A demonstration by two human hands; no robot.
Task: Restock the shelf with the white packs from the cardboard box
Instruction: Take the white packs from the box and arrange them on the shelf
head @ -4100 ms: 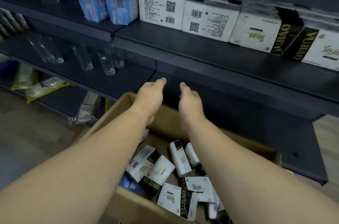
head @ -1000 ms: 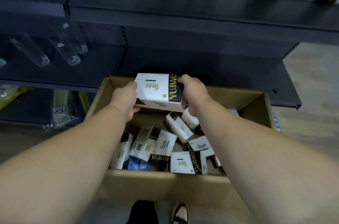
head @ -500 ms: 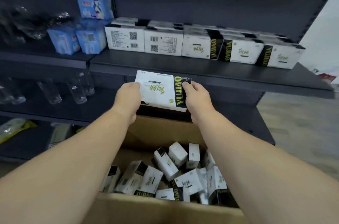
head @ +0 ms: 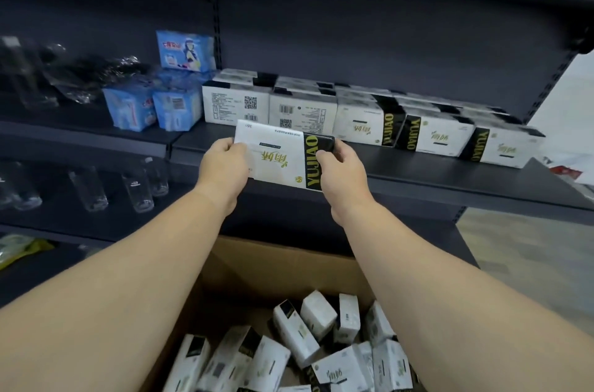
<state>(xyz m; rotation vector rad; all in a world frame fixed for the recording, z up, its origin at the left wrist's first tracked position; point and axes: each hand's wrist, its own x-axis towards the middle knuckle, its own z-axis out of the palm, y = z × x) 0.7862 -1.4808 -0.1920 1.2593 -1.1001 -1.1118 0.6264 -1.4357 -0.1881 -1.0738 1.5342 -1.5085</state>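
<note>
1. The left hand (head: 221, 166) grips the white end of a white pack (head: 279, 157), fingers curled round its edge.
2. The right hand (head: 342, 168) grips the pack's black end the same way.
3. The pack is held flat in the air at the front edge of the shelf (head: 418, 166), before a row of like packs (head: 369, 121).
4. Below, the cardboard box (head: 276, 266) holds more loose packs (head: 299, 334).
5. Blue packets (head: 151, 107) stand left of the row; clear glasses (head: 138, 189) stand on the shelf beneath.

White black-banded pack (head: 279, 157) tilted above shelf (head: 418, 170) edge, more loose in cardboard box (head: 257, 266)
</note>
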